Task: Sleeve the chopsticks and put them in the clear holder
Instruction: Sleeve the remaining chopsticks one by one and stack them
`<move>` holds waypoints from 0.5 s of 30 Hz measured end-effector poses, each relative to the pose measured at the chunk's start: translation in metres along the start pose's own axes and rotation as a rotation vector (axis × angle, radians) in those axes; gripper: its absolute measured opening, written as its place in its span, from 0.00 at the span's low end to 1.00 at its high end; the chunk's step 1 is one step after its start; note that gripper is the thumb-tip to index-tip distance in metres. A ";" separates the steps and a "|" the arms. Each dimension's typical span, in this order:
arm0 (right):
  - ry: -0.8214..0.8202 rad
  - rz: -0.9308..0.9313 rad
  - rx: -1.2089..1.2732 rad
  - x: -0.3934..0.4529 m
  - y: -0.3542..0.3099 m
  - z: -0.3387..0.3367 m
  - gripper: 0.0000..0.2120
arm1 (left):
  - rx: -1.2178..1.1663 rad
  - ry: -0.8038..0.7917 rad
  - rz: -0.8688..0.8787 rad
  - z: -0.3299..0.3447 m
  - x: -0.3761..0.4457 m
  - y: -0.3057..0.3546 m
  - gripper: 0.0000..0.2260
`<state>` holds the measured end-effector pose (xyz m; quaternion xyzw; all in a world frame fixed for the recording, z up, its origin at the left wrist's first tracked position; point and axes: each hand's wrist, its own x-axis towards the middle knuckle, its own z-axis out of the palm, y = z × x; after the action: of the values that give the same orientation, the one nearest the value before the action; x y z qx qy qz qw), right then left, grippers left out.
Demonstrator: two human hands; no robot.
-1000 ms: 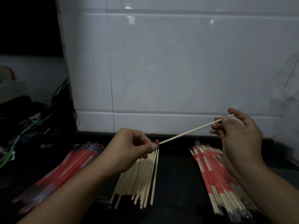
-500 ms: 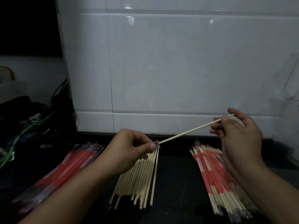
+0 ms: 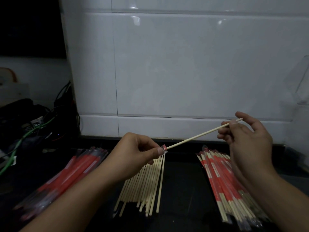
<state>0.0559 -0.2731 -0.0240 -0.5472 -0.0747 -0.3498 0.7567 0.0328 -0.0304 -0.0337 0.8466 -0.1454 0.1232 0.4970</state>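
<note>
At about 8 o'clock on the dark worktop [image 3: 182, 190] lies a pile of empty red sleeves [image 3: 70, 174]. The left hand [image 3: 135, 158], fingers curled, pinches the open mouth of a sleeve [image 3: 164, 149] between thumb and forefinger; only that short end shows, the rest hidden inside the fist. Below it, at 6 o'clock, the bare chopsticks [image 3: 147, 186] fan out. A single chopstick [image 3: 202, 135] runs up toward 2 o'clock, its low tip at the sleeve mouth, its far end pinched in the right hand [image 3: 247, 143].

To do this step well, I judge the stick should be kept in line with the sleeve and pushed slowly, the left pinch loose enough to leave the mouth open.

Sleeved pairs [image 3: 225, 183] are stacked at 4 o'clock. The clear holder [image 3: 302, 84], at 3 o'clock, is cut by the frame edge and faint against the tiles; whether it holds anything cannot be told.
</note>
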 end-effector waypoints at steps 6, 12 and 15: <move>-0.091 -0.008 -0.067 -0.006 -0.002 0.004 0.10 | 0.038 -0.006 0.002 0.003 0.000 0.000 0.05; -0.106 0.080 -0.024 -0.017 0.005 0.011 0.07 | 0.035 -0.007 -0.011 0.003 0.000 0.000 0.05; -0.065 0.155 0.049 -0.013 0.005 0.010 0.06 | 0.012 0.001 -0.071 -0.002 0.002 -0.002 0.08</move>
<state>0.0516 -0.2579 -0.0307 -0.5438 -0.0651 -0.2704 0.7918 0.0354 -0.0280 -0.0340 0.8542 -0.1141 0.1067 0.4960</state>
